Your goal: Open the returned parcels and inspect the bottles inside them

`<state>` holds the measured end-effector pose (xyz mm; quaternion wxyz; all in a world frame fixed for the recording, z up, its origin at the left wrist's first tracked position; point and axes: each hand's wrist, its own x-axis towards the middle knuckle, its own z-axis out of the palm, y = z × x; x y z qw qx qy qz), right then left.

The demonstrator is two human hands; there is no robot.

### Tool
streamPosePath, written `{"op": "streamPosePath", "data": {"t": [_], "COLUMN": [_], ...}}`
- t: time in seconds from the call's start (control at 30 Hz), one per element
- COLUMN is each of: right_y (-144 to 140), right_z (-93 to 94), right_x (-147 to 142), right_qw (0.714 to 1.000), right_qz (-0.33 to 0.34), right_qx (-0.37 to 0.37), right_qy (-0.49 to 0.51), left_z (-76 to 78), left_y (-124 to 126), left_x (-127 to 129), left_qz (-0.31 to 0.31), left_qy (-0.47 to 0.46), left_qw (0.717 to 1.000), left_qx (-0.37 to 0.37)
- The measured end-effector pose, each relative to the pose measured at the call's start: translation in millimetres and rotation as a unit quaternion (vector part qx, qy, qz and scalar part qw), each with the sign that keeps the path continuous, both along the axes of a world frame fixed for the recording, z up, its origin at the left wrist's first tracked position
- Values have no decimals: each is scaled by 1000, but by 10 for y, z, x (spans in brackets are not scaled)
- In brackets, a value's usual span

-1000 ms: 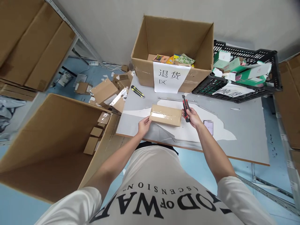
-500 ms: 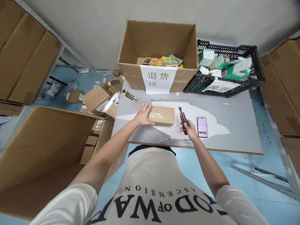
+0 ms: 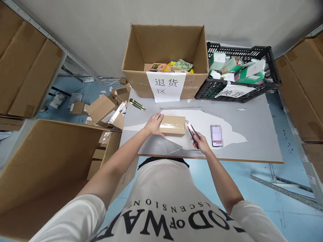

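A small taped parcel lies flat on the worktop, right between the two hands. The left hand rests spread and palm-down on the parcel's left end, fingers fanned over its top edge and onto the surface beside it. The right hand sits just to the parcel's right and a little nearer the person, curled around a red-and-black box cutter. The cutter angles up and leftward from the fist, with its tip close to the parcel's right end; whether the blade touches the cardboard cannot be told.

Just to the right of the right hand, a phone lies flat on the worktop, apart from the fingers. Beyond the left hand, farther from the person, a yellow-and-black cutter lies loose near the worktop's left edge. Straight ahead of both hands stands a big open carton with a paper sign taped on its front and small coloured packets inside. To the right of that carton, beyond the right hand, is a black plastic crate filled with green-and-white boxes. To the left of the left hand, below the worktop's level, a large open cardboard box stands on the floor, and scrap cartons lie scattered behind it.
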<state>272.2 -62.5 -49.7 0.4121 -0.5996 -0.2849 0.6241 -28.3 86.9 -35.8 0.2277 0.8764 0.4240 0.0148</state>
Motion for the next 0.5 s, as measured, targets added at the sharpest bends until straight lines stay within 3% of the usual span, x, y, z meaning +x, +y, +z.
{"op": "streamPosePath", "data": {"t": [0.17, 0.33, 0.5], "right_y": [0, -205, -416], "right_z": [62, 89, 82], "right_x": [133, 149, 117], "right_qw": [998, 991, 991], "right_qz": [41, 112, 102], "right_qx": [-16, -32, -51], "right_qy": [-39, -63, -64], "left_z": [-36, -34, -63], "left_y": [-74, -130, -119], "left_x": [-13, -4, -18], "left_qz": [3, 7, 10], "left_qy": [-50, -55, -76], "left_qw": [999, 998, 997], "left_qx": [21, 30, 21]}}
